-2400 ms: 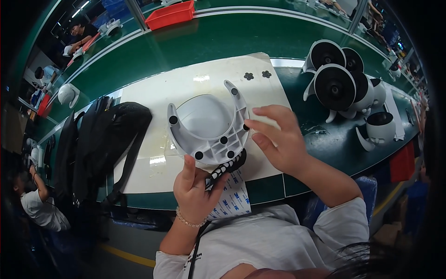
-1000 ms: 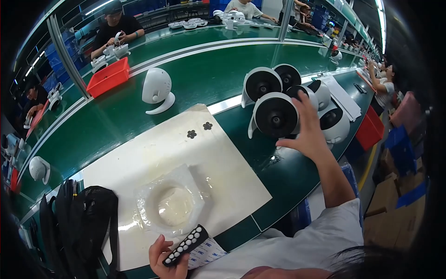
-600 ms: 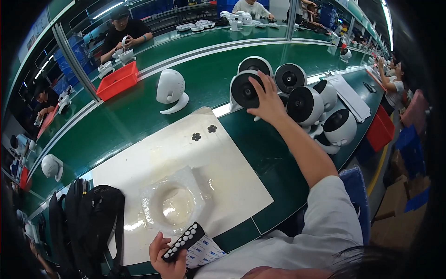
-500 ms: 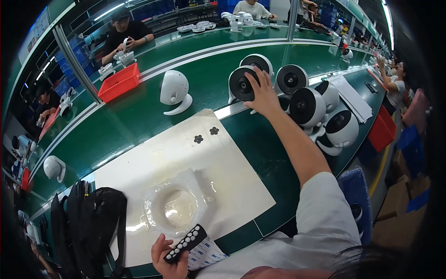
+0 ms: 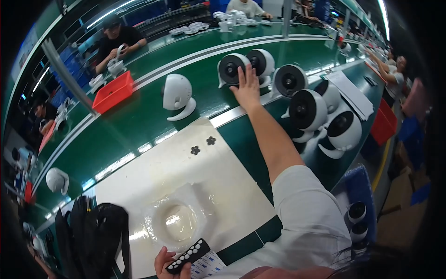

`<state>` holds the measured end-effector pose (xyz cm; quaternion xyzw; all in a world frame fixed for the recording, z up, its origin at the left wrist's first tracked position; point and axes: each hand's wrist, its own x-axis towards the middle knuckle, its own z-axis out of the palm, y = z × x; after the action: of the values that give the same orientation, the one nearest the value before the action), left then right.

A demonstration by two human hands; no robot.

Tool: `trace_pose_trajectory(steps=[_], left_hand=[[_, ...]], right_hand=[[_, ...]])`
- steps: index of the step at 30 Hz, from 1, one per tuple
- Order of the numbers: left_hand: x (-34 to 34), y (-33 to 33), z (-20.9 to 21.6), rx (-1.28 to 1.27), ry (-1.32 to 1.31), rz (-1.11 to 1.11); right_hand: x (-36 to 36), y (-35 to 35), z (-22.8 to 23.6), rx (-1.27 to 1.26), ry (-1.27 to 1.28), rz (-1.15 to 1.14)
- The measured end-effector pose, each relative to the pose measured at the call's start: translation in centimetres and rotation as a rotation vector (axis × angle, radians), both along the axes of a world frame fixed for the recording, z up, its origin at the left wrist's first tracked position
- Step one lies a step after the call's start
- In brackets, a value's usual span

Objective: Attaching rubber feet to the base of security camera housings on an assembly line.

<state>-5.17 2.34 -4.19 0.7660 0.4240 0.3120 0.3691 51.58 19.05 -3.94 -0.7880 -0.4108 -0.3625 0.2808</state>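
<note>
My right hand [image 5: 247,90] reaches far over the bench, its fingers stretched and spread against the lower right edge of a round white camera [image 5: 231,69] with a black front. A second such camera [image 5: 260,63] stands just behind the fingers. Near my body, my left hand [image 5: 173,267] is closed on a black strip [image 5: 188,256] carrying white round dots. A printed white backing sheet [image 5: 209,266] lies beside the strip; whether the two are joined I cannot tell. In front of that hand sits a white foam ring [image 5: 179,218] wrapped in shiny film.
Several more cameras [image 5: 304,109] cluster at right, and one [image 5: 177,95] stands left of centre. Two black flower-shaped pieces [image 5: 203,145] lie on a pale board [image 5: 232,186]. A black backpack [image 5: 104,232], red tray [image 5: 113,92], papers [image 5: 348,93] and co-workers surround the bench.
My right hand has moved left and away from me, and the camera it touches has shifted the same way. Its fingers have slid off the black front. My left hand still holds the strip.
</note>
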Motion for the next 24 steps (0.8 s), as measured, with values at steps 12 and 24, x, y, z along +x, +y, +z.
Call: trace_pose_trajectory(steps=[12,24], left_hand=[[2.7,-1.4,4.8,-0.134,-0.334,-0.05],[4.4,-2.7,6.0,-0.059,-0.31,0.11]], right_hand=[[-4.4,-17.9,15.1,-0.077,0.101,0.061],[-4.9,-22.6,9.5,0.088,0.455,0.478]])
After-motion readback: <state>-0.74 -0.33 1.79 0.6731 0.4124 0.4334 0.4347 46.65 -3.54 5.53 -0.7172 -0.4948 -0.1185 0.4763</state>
